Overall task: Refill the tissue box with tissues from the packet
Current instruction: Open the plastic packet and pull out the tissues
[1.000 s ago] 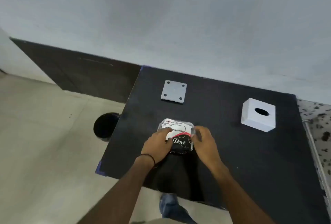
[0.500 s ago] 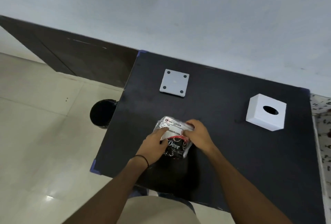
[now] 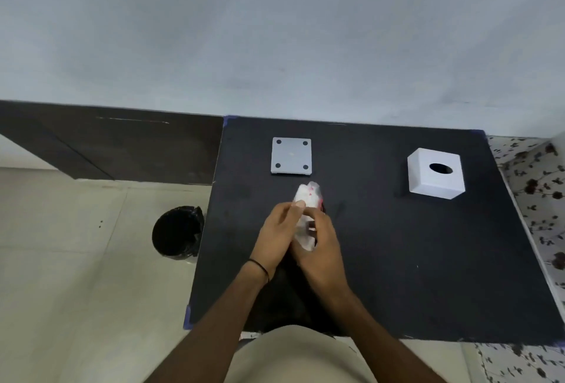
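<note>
A: Where is the tissue packet [image 3: 306, 214]?

B: Between my hands, over the middle of the black table [image 3: 397, 260]. My left hand [image 3: 276, 237] and right hand [image 3: 324, 245] both have their fingers closed on it, one from each side.

A: And the tissue box [image 3: 435, 173]?

B: It stands at the far right of the table, well apart from my hands, with its round opening facing up. The grey square plate [image 3: 291, 155] lies flat at the far side, just beyond the packet. A black bin [image 3: 177, 231] stands on the floor, left of the table.
</note>
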